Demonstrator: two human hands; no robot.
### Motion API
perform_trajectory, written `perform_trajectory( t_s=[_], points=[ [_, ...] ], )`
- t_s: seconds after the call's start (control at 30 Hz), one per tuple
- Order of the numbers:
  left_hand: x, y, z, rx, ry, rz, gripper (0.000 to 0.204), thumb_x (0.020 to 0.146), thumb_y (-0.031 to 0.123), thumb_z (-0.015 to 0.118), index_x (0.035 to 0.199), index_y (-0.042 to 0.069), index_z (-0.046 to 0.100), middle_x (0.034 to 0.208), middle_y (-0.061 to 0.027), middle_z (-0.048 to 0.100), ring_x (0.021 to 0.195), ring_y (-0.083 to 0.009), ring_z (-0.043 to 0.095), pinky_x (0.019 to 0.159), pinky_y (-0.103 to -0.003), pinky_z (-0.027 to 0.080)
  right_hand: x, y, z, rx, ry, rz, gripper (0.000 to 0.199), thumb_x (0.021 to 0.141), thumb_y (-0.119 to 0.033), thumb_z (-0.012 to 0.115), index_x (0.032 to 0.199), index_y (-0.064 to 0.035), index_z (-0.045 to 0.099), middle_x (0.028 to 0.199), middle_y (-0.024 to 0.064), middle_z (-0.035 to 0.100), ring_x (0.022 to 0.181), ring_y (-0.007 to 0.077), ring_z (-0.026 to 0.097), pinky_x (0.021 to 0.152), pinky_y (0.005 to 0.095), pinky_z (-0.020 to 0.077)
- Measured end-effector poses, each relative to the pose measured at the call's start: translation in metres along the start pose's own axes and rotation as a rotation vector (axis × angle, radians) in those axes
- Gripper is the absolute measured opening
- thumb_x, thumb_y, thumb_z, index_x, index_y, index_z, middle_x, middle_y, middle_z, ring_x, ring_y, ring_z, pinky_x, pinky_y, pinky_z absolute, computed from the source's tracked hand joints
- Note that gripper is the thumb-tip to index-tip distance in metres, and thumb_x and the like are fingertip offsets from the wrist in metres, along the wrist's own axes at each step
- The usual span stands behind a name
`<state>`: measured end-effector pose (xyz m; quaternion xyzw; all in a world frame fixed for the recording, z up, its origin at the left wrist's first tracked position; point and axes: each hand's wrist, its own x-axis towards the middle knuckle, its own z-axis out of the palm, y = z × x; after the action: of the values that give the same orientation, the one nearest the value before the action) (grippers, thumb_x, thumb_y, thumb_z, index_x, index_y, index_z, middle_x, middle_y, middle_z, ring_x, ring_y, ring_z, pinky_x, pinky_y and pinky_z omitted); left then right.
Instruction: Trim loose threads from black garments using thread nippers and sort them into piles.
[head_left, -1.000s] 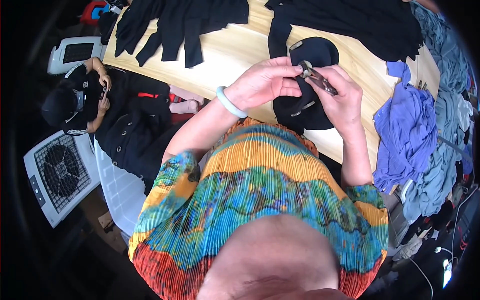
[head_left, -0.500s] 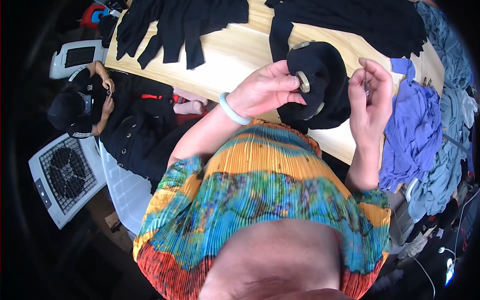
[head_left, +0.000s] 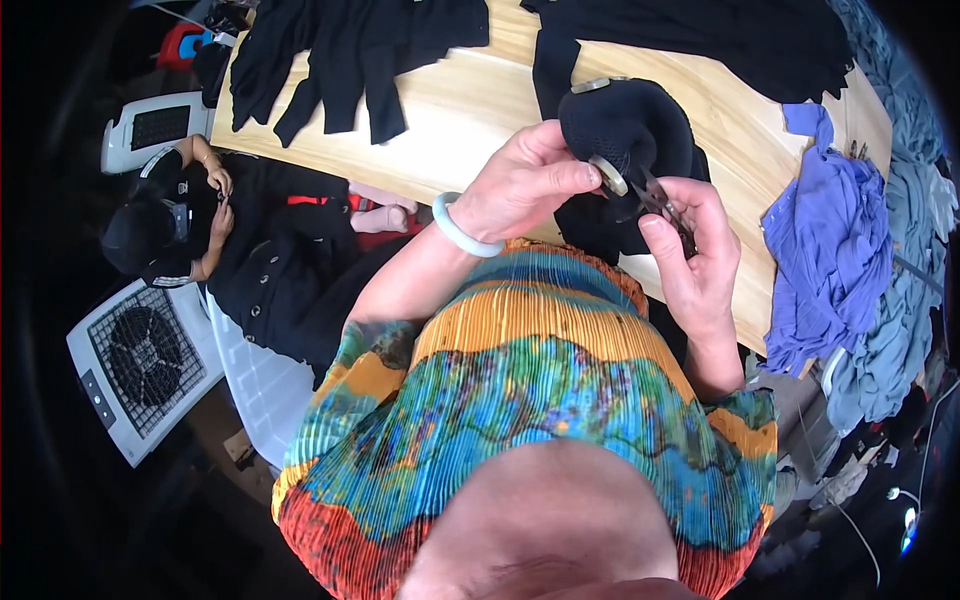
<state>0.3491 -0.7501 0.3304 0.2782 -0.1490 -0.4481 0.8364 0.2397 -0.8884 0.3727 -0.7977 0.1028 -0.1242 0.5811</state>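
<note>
My left hand (head_left: pixel 530 185), with a pale bracelet at the wrist, pinches a bunched black knit garment (head_left: pixel 640 115) just beside a light round button (head_left: pixel 608 176). Another pale button (head_left: pixel 600 85) shows on the garment's upper edge. In my right hand (head_left: pixel 695 255) is a small pair of thread snips (head_left: pixel 668 208), held between thumb and fingers. Their pointed blades reach toward the cloth just right of the button. Whether the tips touch the thread or fabric is too small to tell.
Black knit garments (head_left: pixel 360 60) lie along the far side of the wooden table (head_left: pixel 450 110), with purple clothing (head_left: pixel 830 240) on its right. Grey-blue clothes (head_left: pixel 905 210) pile beyond. At left, another person (head_left: pixel 150 220) handles black cloth near a fan unit (head_left: pixel 150 350).
My right hand has moved left with the snips, from apart from the garment to close beside the button. My left hand and the garment have shifted slightly left.
</note>
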Motion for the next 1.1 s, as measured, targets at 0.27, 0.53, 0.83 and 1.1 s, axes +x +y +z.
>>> perform_trajectory(
  t_s=[0.27,0.53,0.83,1.1],
  points=[
    [-0.002,0.004,-0.004,0.080,-0.006,-0.025,0.033,0.075,-0.002,0.056,0.108,-0.001,0.051,0.099,-0.0059,0.056,0.092,-0.0130,0.053,0.085,-0.026,0.041,0.003,0.004,0.002,0.009,-0.030,-0.024,0.021,0.074,-0.010,0.063,0.089,-0.0005,0.053,0.064,0.0031,0.054,0.055,0.0068,0.048,0.051,0.0190,0.0392],
    [-0.003,0.002,-0.005,0.109,0.036,-0.009,0.033,0.075,-0.001,0.058,0.107,-0.001,0.052,0.097,-0.0058,0.057,0.090,-0.0124,0.054,0.083,-0.025,0.042,0.004,0.006,0.002,0.017,-0.046,-0.016,0.019,0.073,-0.009,0.064,0.086,-0.0003,0.054,0.064,0.0037,0.054,0.055,0.0075,0.049,0.051,0.0196,0.0396],
    [-0.004,0.002,-0.005,0.140,0.056,-0.041,0.028,0.075,0.000,0.057,0.103,0.000,0.054,0.094,-0.0054,0.058,0.088,-0.0118,0.054,0.082,-0.025,0.043,0.006,0.007,0.004,0.047,-0.040,-0.020,0.017,0.074,-0.009,0.064,0.085,-0.0004,0.054,0.063,0.0027,0.054,0.054,0.0050,0.047,0.049,0.0186,0.0378],
    [-0.003,0.000,-0.011,0.111,0.031,-0.052,0.027,0.076,0.002,0.057,0.103,0.000,0.053,0.095,-0.0050,0.057,0.087,-0.0120,0.054,0.082,-0.025,0.043,0.008,0.010,0.008,0.190,0.027,0.070,0.012,0.076,-0.004,0.060,0.085,0.0001,0.054,0.063,-0.0037,0.051,0.055,0.0013,0.042,0.049,0.0157,0.0335]
  ],
)
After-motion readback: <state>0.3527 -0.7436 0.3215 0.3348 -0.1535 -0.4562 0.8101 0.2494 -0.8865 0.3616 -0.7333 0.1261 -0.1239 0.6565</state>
